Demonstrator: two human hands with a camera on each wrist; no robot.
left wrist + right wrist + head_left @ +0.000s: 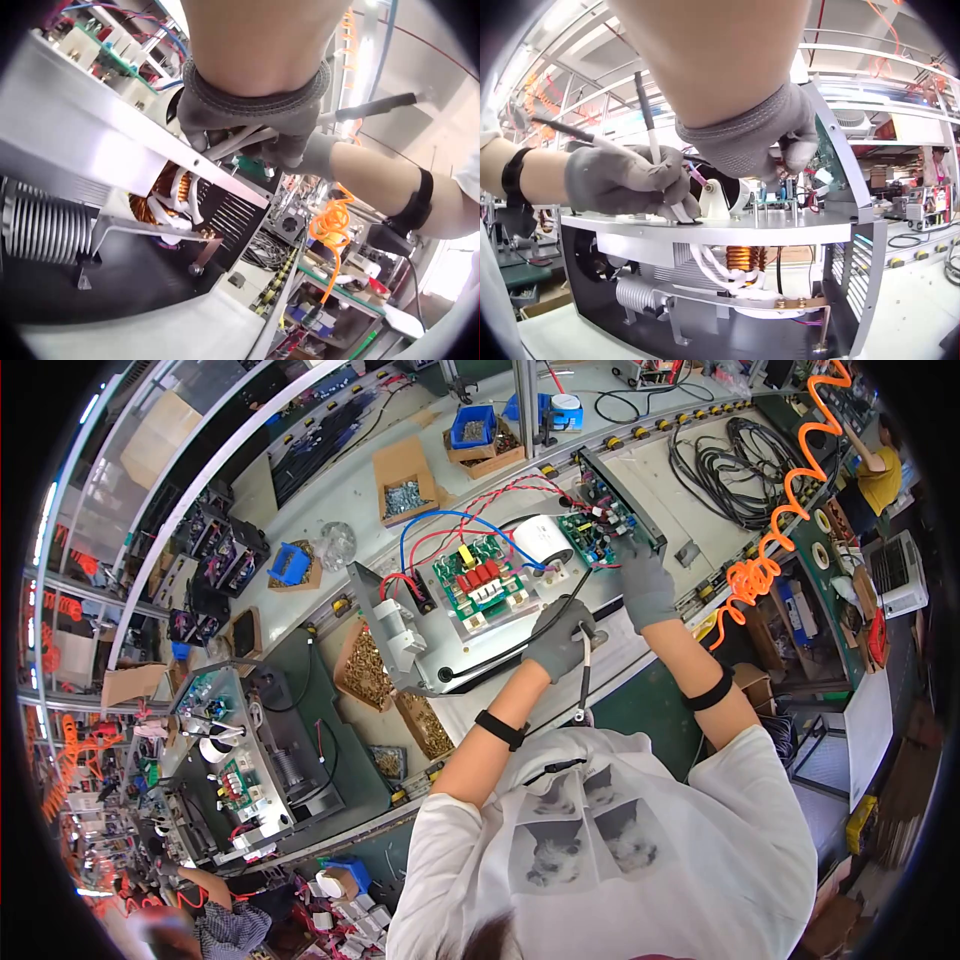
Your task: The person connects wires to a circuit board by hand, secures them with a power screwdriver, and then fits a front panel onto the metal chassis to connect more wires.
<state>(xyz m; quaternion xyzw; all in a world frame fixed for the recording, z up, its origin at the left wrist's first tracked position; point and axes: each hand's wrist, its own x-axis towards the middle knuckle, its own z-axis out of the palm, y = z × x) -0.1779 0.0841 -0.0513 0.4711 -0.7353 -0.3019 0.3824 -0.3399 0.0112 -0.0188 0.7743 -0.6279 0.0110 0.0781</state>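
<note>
My gloved left hand (560,642) grips white cables (654,142) with black sleeved ends, just above the metal plate of an open-sided electrical unit (500,650). The gloved right hand (648,585) is at the small green circuit board (590,540) behind the unit's end panel (640,500). Its fingers curl together there, with a bit of red wire (777,153) showing between them; the fingertips are partly hidden. Beside both hands stands a white cylindrical capacitor (542,540). A larger green board (480,582) with red parts lies farther left, with blue and red wires arching over it.
Orange coiled hose (755,575) hangs at the right. Black cable loops (740,470) lie beyond the unit. Cardboard boxes of small hardware (405,485) and blue bins (472,428) sit behind it. Another opened unit (240,760) stands on the left, with brass parts (368,665) in a box nearby.
</note>
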